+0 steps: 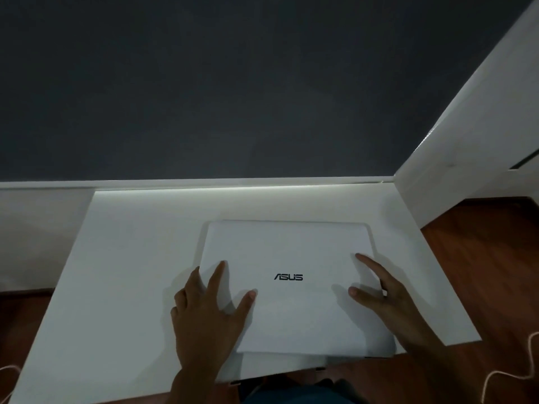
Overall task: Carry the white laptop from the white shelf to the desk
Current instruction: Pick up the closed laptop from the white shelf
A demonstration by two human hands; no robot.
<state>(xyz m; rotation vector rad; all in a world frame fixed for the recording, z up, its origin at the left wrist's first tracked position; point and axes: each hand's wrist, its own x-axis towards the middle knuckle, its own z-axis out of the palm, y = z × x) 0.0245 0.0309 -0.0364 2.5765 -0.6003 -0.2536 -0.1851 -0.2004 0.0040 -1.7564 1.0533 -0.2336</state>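
A closed white laptop (288,258) with a dark logo on its lid lies flat on a white surface (131,272), its near edge reaching the surface's front edge. My left hand (210,313) rests on the lid's left side, fingers spread, some curled over the left edge. On the right side my right hand (385,298) lies with a finger and thumb on the lid and the other fingers over the right edge. Whether either hand truly grips the laptop is unclear. I cannot tell if this surface is the shelf or the desk.
A dark grey wall (233,83) rises behind the white surface. A white panel (466,141) stands at the right. Reddish wooden floor (481,258) shows on both sides, with a pale cord (525,371) at the lower right.
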